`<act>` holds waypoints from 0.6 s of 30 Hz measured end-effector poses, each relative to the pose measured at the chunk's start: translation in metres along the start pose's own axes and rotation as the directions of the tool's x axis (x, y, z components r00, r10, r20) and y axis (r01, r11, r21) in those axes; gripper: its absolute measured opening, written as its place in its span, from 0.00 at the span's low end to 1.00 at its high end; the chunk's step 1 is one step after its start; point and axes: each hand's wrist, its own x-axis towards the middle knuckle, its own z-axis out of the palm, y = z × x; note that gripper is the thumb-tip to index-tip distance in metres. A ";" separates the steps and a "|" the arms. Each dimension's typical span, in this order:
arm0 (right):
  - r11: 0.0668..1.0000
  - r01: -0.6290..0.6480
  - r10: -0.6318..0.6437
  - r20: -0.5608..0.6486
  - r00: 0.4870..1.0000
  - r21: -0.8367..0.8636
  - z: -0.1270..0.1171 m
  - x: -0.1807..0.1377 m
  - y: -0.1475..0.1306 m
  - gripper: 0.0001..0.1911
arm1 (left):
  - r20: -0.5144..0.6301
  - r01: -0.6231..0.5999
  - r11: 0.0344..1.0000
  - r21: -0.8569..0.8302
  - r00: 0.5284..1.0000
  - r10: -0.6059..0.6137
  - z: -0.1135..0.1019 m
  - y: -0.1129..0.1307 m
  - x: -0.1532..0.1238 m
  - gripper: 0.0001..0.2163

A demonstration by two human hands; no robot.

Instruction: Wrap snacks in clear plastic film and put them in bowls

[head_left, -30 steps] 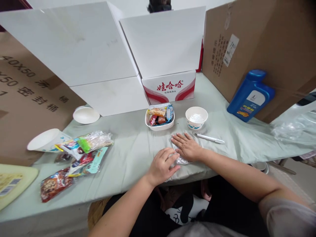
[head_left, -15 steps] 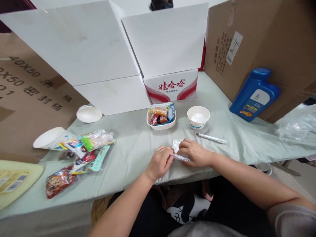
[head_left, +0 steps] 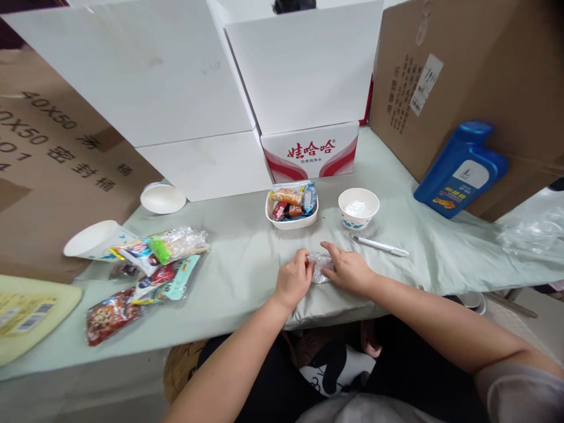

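Observation:
A small clear plastic bag lies crumpled on the pale green cloth near the table's front edge. My left hand pinches its left side with curled fingers. My right hand presses and grips its right side. Just beyond them sit a white dish of wrapped snacks, a white paper bowl holding something white, and a white pen.
A heap of snack packets and a tipped paper cup lie at the left, with a white bowl behind. White and brown cardboard boxes wall the back. A blue jug and loose clear plastic are at the right.
My right hand was flat on the plastic bag; both hands have since gathered and folded it into a smaller bundle. The view has shifted slightly.

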 end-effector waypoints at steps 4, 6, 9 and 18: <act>0.971 0.209 -0.228 -0.195 0.954 -0.114 0.004 -0.004 0.003 0.19 | 0.030 -0.028 0.990 0.138 0.999 0.024 -0.002 0.005 0.001 0.04; 0.914 0.379 -0.403 -0.212 0.890 -0.147 0.008 -0.005 0.005 0.14 | 0.045 -0.065 0.981 0.183 0.997 0.058 -0.005 0.006 0.002 0.05; 0.851 0.516 -0.525 -0.134 0.841 -0.097 0.018 -0.004 0.008 0.18 | 0.036 -0.074 0.974 0.216 0.997 0.068 -0.010 0.005 0.003 0.05; 0.843 0.538 -0.536 -0.075 0.841 0.014 0.024 -0.002 0.013 0.17 | -0.025 -0.033 0.977 0.209 0.999 0.039 -0.015 -0.017 0.005 0.06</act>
